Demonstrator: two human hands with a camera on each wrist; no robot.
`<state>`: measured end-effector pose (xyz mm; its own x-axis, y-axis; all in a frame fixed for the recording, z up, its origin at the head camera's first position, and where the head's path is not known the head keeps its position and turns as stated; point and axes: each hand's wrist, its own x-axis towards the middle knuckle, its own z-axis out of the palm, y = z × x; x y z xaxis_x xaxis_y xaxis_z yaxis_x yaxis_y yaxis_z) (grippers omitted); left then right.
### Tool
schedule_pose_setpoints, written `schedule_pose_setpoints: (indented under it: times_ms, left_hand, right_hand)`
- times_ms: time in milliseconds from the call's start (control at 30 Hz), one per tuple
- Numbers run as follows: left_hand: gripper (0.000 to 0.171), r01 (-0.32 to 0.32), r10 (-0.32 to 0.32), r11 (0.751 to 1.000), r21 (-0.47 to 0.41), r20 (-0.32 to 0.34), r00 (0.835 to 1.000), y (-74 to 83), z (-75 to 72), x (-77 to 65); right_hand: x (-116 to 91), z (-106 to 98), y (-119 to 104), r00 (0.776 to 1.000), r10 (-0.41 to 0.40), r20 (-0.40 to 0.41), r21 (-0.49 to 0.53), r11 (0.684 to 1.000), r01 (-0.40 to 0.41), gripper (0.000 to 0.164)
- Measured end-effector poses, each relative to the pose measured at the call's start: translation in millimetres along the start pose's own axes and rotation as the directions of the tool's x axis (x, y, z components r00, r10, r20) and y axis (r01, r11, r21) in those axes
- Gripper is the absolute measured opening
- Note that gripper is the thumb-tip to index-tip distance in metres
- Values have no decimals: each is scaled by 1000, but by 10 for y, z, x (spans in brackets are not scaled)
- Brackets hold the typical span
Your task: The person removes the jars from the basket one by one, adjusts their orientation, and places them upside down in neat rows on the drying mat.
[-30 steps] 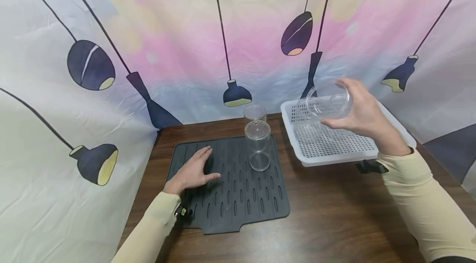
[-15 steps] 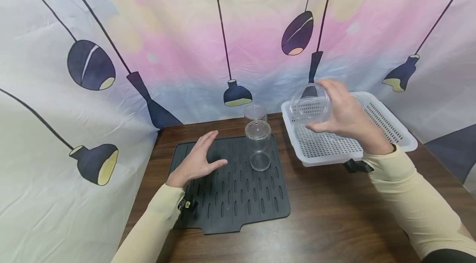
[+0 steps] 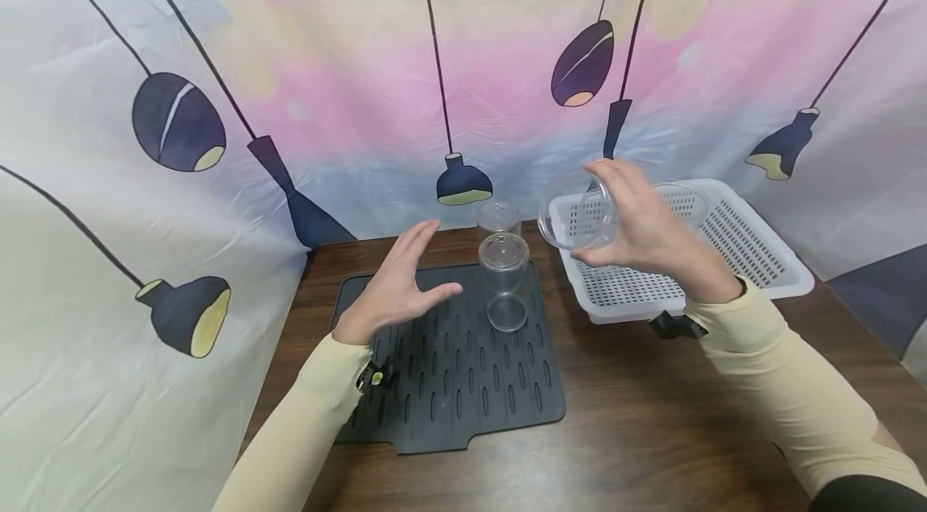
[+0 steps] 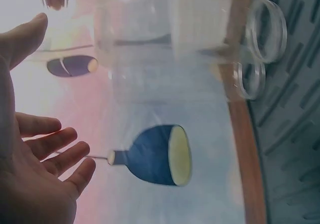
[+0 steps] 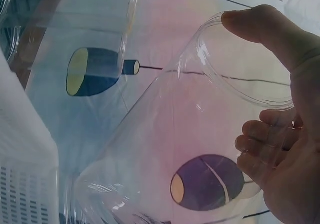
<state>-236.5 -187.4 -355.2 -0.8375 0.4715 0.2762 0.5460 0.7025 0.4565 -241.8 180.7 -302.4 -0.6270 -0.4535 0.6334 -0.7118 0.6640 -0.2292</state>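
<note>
My right hand (image 3: 644,226) grips a clear glass (image 3: 568,214) at one end, thumb and fingers around its ringed end. The glass (image 5: 150,119) is tilted, its wider end pointing away from the palm in the right wrist view, above the white basket's left side. My left hand (image 3: 394,282) hovers over the grey draining mat (image 3: 449,407) with nothing in it, thumb spread from the fingers. To its right, two tall clear glasses stand on the mat, a front glass (image 3: 504,286) overlapping a rear glass (image 3: 498,216).
A white perforated basket (image 3: 637,312) sits on the right of the wooden table (image 3: 623,431). Inside it, partly behind my right hand, lies another clear vessel (image 3: 688,198). A printed cloth backdrop (image 3: 348,77) hangs right behind the table's far edge.
The right hand has carried the glass leftward from over the basket's middle to its left side. My left hand has risen and moved right, toward the standing glasses.
</note>
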Motion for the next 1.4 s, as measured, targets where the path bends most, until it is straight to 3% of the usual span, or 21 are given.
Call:
schedule_pose_setpoints:
  times_ms: [300, 567, 900, 1400]
  left_hand:
    - [99, -62, 62, 998, 19, -13, 998, 215, -78, 167]
    - [100, -137, 138, 990, 10, -58, 989, 404, -45, 274]
    - [100, -183, 183, 983, 4, -91, 979, 641, -27, 419]
    - [100, -205, 200, 978, -27, -126, 972, 904, 31, 560]
  right_hand:
    - [41, 82, -115, 999, -34, -2, -27, 999, 34, 111]
    - [99, 119, -178, 998, -66, -14, -21, 998, 66, 110]
    - [101, 180, -228, 996, -89, -29, -11, 996, 89, 112]
    - [114, 225, -279, 988, -147, -52, -52, 988, 144, 112]
